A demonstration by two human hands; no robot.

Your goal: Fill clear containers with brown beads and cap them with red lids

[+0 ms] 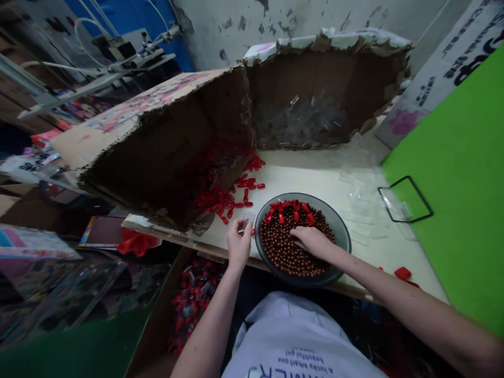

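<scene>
My left hand [239, 242] pinches a small clear plastic case [248, 219] at the table's front edge, just left of the bowl. A round grey bowl [343, 231] is filled with small brown beads [281, 254]. Several red plastic caps [296, 210] lie on the beads near the far rim. My right hand [313, 242] reaches into the bowl from the right, its curled fingers down among the beads. Whatever its fingertips hold is hidden.
A torn cardboard box [153, 152] spills red pieces [224, 202] onto the white table [311, 170]. Another torn box [370, 79] holds clear plastic pieces [307, 118]. Clear pieces [360, 202] lie right, beside a green panel [464, 173]. Below left, a carton holds red-capped pieces [192, 294].
</scene>
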